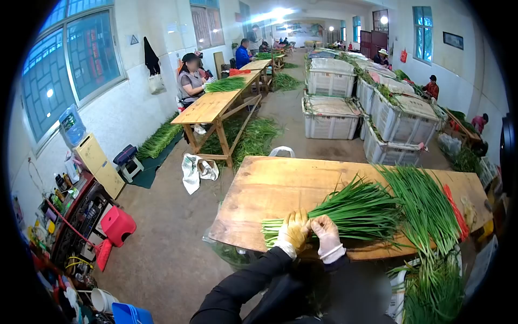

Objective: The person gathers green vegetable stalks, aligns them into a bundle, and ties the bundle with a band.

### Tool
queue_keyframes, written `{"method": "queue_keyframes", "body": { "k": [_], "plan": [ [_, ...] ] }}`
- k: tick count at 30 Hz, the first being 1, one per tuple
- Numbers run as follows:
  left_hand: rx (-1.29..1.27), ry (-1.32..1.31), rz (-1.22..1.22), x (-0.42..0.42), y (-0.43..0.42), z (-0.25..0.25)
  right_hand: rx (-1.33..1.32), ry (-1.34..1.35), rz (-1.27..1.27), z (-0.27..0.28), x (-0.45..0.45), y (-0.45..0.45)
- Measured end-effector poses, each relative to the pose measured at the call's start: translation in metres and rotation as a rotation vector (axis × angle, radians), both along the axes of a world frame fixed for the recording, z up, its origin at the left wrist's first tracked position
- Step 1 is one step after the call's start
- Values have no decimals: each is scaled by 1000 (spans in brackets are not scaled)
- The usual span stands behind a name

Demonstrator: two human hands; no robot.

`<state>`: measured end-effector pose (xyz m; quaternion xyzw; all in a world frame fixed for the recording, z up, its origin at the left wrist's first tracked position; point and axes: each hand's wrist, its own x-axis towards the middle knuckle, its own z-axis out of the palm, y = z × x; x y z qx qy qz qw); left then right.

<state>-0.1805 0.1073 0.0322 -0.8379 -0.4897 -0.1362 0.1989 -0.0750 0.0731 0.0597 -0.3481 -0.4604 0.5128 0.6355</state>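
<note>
A bundle of long green stalks lies on the wooden table, its pale cut ends pointing left. My left hand, in a yellowed glove, is wrapped over the bundle near those ends. Right beside it, my right hand, in a pale glove, has its fingers pinched together at the bundle's near side; what they hold is too small to make out. More loose green stalks lie across the table's right part and hang over the near edge. Red strips lie to the right of them.
Stacked white crates stand beyond the table. At a long table on the left, a person handles greens. A red stool and a blue bin are at lower left. A crate of greens sits at lower right.
</note>
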Motion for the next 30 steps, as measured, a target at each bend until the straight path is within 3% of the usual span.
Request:
{"method": "queue_keyframes", "body": {
  "k": [1, 3, 5, 9, 13, 14, 15, 17, 18, 19, 21, 23, 25, 27, 28, 29, 30],
  "plan": [
    [-152, -23, -63, -2, -2, 9, 7, -32, -18, 0, -2, -6],
    [-42, -146, -108, -3, 15, -2, -79, 20, 46, 11, -6, -24],
    [-498, -102, 18, -2, 30, 2, 60, -114, 4, -4, -6, -30],
    [-409, -149, -76, -9, 27, 15, 187, -248, 32, -35, 3, -50],
    [-554, -117, -123, -11, 28, 29, 265, -19, 75, -58, 8, -46],
    [-622, -126, -241, -17, 29, 34, 52, -64, 36, -61, 22, -56],
    [-823, -156, -401, -27, 33, 50, -23, 139, 55, -94, 35, -56],
    [-1281, -449, -552, -38, 62, 47, -576, 710, 195, -114, 72, -56],
    [-1417, -368, -324, -34, 66, 69, -515, 884, 353, -133, 85, -50],
    [-1317, -257, -243, -24, 84, 56, -490, 966, 344, -108, 77, -40],
    [-1437, -45, -7, 10, 113, 43, -491, 1021, 283, -75, 66, -23],
    [-1554, -111, -99, 19, 137, 8, -591, 971, 219, -70, 66, -6],
    [-1679, -164, -195, 23, 131, 9, -700, 755, 266, -72, 64, 3],
    [-1821, -451, -361, 12, 113, 15, -576, 565, 137, -59, 58, 1],
    [-1574, -501, -416, 8, 98, 35, -529, 177, 99, -52, 62, 5],
    [-1574, -495, -415, 6, 90, 48, -190, -560, 12, -43, 65, 0],
    [-1530, -732, -543, 5, 84, 58, 105, -1271, -335, -22, 64, -7]
  ]
}}
